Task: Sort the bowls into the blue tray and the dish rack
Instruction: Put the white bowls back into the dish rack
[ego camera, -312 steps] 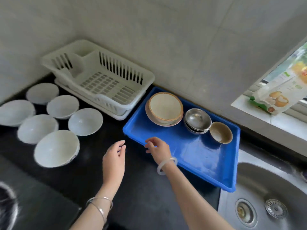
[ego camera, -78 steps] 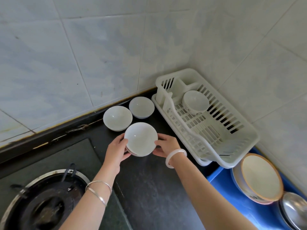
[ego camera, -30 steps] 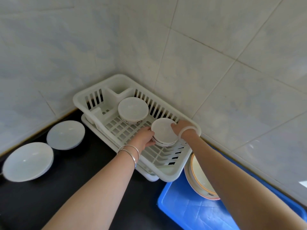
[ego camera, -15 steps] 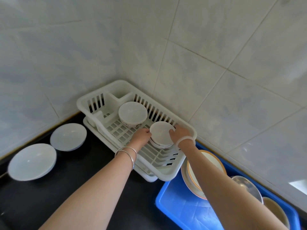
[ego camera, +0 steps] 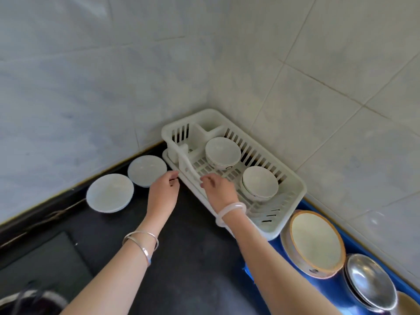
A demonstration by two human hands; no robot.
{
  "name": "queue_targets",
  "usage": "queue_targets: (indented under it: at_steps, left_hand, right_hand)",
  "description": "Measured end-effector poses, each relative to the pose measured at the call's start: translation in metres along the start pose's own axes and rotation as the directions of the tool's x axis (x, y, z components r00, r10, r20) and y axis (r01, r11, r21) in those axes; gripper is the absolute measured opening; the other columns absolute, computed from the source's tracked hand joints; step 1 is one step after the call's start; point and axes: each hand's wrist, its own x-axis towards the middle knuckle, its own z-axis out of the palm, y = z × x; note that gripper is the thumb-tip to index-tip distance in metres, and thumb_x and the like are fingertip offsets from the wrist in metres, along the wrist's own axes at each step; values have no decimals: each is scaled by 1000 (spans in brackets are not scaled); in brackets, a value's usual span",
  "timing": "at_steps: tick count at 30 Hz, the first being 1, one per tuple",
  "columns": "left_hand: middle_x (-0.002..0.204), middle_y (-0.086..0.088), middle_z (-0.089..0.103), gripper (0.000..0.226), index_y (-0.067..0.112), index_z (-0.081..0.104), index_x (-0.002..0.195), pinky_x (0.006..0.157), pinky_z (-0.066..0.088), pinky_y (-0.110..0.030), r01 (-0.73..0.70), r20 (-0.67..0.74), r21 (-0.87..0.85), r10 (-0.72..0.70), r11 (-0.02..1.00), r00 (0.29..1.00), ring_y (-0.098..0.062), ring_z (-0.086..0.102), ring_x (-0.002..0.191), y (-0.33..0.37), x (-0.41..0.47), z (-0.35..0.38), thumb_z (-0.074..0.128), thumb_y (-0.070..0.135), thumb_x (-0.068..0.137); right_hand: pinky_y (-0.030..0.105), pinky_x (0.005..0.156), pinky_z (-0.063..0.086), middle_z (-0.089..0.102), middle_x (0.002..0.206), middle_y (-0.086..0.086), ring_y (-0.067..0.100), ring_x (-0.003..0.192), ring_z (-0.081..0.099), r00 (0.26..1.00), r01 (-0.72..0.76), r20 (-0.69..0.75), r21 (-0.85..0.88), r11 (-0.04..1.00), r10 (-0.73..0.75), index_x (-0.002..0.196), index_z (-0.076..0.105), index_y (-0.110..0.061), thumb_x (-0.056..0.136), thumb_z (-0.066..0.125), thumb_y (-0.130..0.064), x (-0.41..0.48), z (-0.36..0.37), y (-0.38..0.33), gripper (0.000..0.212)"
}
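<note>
Both hands are out front, and neither one is carrying anything. The left hand [ego camera: 162,193] hangs over the dark desk [ego camera: 195,258], its fingers [ego camera: 173,176] loosely curled with the tips close together, pinching nothing. Just left of those fingers sits a white bowl [ego camera: 147,169], almost touching them, and a second white bowl [ego camera: 109,192] lies further left and nearer. The right hand [ego camera: 219,189] is over the near rim of the white dish rack [ego camera: 298,186], its fingers [ego camera: 205,178] relaxed and slightly bent, empty; whether they touch the rim, I cannot tell. Just right of them, inside the rack, stands a stack of white bowls [ego camera: 259,181]. Beyond the fingertips, deeper in the rack, stands another stack [ego camera: 222,152]. Well off to the right and nearer, the blue tray [ego camera: 329,292] holds a brown-rimmed bowl [ego camera: 314,241] and steel bowls [ego camera: 370,283].
</note>
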Motion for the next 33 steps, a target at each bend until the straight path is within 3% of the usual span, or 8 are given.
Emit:
queue_targets:
  at_steps: [4, 7, 11, 13, 18, 23, 29, 33]
  left_hand:
    - [131, -11, 57, 36, 9, 53, 129, 103, 39, -36, 69, -195, 91, -51, 993, 980, -27, 51, 122, -50, -5, -38, 49, 9, 93]
    - [138, -14, 49, 41, 7, 48, 133, 107, 33, -41, 156, -282, 131, -114, 979, 952, -31, 43, 129, -85, -5, -60, 50, 7, 92]
    - [150, -16, 31, 51, 8, 40, 138, 112, 26, -41, 234, -343, 167, -166, 958, 925, -31, 28, 139, -121, -2, -80, 52, 4, 89]
    - [151, -17, 28, 57, 8, 34, 142, 112, 24, -40, 261, -353, 130, -201, 957, 914, -31, 25, 140, -131, 0, -84, 54, 3, 89]
    - [148, -13, 38, 70, 14, 20, 148, 111, 30, -44, 324, -318, -102, -340, 941, 885, -33, 39, 133, -141, 5, -86, 56, 7, 88]
    - [144, -8, 44, 65, 22, 24, 147, 104, 36, -39, 342, -267, -284, -416, 896, 869, -28, 52, 122, -147, 2, -86, 54, 11, 91]
    - [143, -4, 46, 63, 26, 28, 145, 100, 33, -30, 302, -245, -385, -412, 872, 878, -23, 50, 123, -155, 4, -87, 54, 9, 90]
    - [145, -2, 44, 63, 29, 28, 145, 108, 32, -40, 284, -223, -428, -405, 858, 886, -24, 42, 131, -162, 5, -86, 55, 12, 91]
  right_hand:
    - [39, 79, 51, 68, 96, 9, 25, 87, 64, 988, -55, 147, 3, 998, 54, 107, 61, -14, 97, 36, -29, 7, 55, -21, 30]
    - [32, 63, 46, 62, 83, 7, 18, 69, 57, 974, -65, 212, -91, 994, 83, 107, 59, -13, 97, 35, -27, 19, 86, -26, 30]
    - [31, 86, 42, 53, 133, 10, 27, 116, 54, 948, -141, 271, -102, 985, 164, 139, 39, -15, 97, 38, -35, 40, 115, -31, 47]
    - [34, 95, 42, 51, 136, 13, 29, 120, 52, 939, -215, 262, -63, 975, 224, 143, 34, -14, 96, 39, -39, 53, 126, -36, 53]
    - [45, 87, 53, 66, 109, 15, 32, 96, 64, 935, -315, 193, 62, 947, 298, 119, 53, -8, 93, 43, -34, 78, 145, -41, 38]
    - [39, 72, 58, 64, 71, 10, 24, 64, 66, 906, -422, 193, 332, 844, 377, 103, 55, -1, 89, 46, -13, 86, 154, -39, 21]
    - [45, 80, 58, 64, 82, 9, 22, 67, 68, 927, -374, 131, 402, 836, 352, 88, 51, -11, 88, 47, -10, 75, 138, -38, 4]
    - [36, 71, 60, 65, 68, -1, 12, 59, 69, 970, -244, 70, 378, 893, 235, 73, 48, -27, 88, 52, -13, 64, 126, -49, 21]
